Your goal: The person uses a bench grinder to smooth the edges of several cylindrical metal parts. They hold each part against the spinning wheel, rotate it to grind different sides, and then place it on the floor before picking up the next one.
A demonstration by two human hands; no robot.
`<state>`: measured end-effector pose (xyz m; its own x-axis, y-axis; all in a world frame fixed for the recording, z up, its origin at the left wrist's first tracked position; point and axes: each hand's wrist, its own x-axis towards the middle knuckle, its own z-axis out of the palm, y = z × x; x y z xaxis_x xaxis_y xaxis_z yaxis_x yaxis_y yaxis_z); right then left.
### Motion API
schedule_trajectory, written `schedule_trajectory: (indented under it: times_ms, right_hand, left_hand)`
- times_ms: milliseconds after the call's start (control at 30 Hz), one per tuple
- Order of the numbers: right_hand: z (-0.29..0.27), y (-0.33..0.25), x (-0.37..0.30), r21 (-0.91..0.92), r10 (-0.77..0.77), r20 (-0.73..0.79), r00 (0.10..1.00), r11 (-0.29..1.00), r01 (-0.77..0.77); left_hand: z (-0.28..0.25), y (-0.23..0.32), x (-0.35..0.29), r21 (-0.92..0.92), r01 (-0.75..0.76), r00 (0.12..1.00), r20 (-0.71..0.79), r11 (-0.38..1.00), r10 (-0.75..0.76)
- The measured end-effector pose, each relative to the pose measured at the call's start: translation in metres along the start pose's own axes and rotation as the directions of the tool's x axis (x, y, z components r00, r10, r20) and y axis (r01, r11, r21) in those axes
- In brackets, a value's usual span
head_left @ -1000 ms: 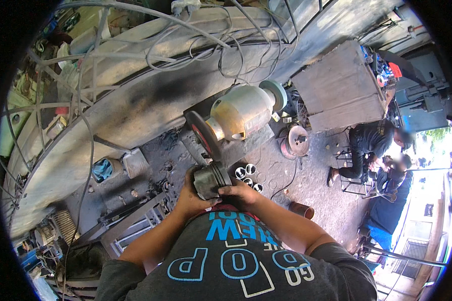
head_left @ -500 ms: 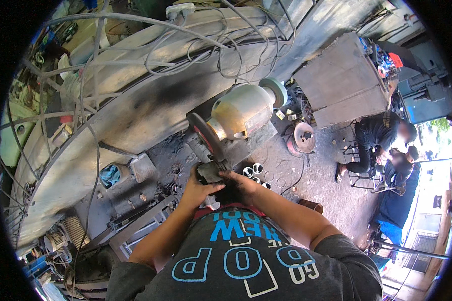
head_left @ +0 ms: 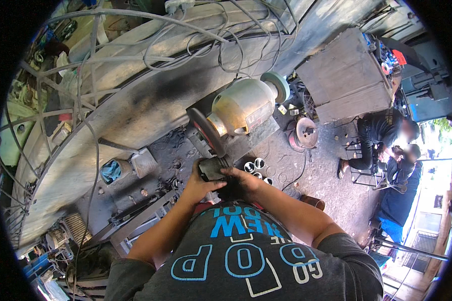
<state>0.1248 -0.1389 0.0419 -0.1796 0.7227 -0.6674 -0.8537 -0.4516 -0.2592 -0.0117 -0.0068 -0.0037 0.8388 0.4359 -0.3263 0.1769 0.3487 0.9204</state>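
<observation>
A dark grey piston (head_left: 211, 169), with what look like ring grooves at one end, is held between both hands in front of my chest. My left hand (head_left: 198, 187) grips its left side, thumb laid across the near side. On the right, my right hand (head_left: 244, 183) is closed round the grooved end, its fingers darkened with grime. Just beyond the piston stands a bench grinder (head_left: 243, 106). Its dark left wheel (head_left: 206, 132) is close to the piston; whether they touch, I cannot tell. The undersides of both hands are hidden.
White-rimmed cylinders (head_left: 259, 163) stand right of my hands, beside thin rings on the floor. A cable reel (head_left: 305, 133) lies farther right. Past it two people (head_left: 379, 143) sit bent together. A bucket with blue cloth (head_left: 111, 171) is at left; a curved metal panel (head_left: 135, 108) spans behind.
The piston and both hands stay by the grinder's left wheel, shifting only slightly. The view has tilted a little. At right, the two people have moved slightly.
</observation>
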Motion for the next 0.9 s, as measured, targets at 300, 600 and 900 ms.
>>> schedule_trajectory:
  times_ms: [300,600,900]
  right_hand:
    - [-0.003,0.003,-0.015,-0.017,-0.121,0.078,0.99,0.992,0.123]
    - [-0.002,0.014,-0.021,-0.067,-0.24,0.073,0.968,0.967,0.245]
    - [0.0,0.008,-0.009,-0.035,-0.131,0.025,0.991,0.991,0.132]
  left_hand:
    - [0.005,0.008,-0.009,0.216,-0.208,0.978,0.035,0.954,0.205]
    - [0.01,0.011,-0.028,0.134,-0.276,0.961,0.011,0.952,0.277]
    - [0.01,0.009,-0.02,0.206,-0.302,0.951,0.002,0.931,0.308]
